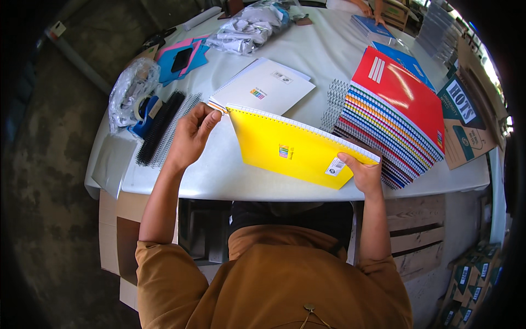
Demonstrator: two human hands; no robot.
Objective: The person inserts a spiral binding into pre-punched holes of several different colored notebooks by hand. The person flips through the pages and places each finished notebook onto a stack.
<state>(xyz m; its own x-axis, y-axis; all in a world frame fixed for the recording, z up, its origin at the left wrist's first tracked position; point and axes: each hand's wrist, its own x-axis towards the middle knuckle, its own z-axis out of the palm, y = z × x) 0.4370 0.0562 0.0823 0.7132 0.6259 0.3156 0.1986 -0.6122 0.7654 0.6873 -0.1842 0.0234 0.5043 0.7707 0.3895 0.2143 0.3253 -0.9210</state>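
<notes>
A flat, yellow-covered spiral notebook (296,151) is held over the near half of the white table (219,183), tilted so its cover faces the person. Its long axis runs from upper left down to lower right, with the wire-bound edge along the far side. The left hand (190,137) pinches the notebook's upper-left corner between thumb and curled fingers, and the right hand (364,175) grips its lower-right corner, thumb on the cover beside a small white sticker. Just beyond the notebook, touching its far corner, lies a white-covered spiral notebook (266,86). To the notebook's right, close against it, rises a fanned stack of spiral notebooks with many-coloured edges and a red cover on top (397,107); loose silver wire binding (335,101) lies between that stack and the white one. Left of the notebook, past the left hand, lie black plastic binding combs (159,129), a blue tape dispenser (147,114) and a crumpled clear plastic bag (129,90). Further off lie pink and blue card pieces (183,55).
</notes>
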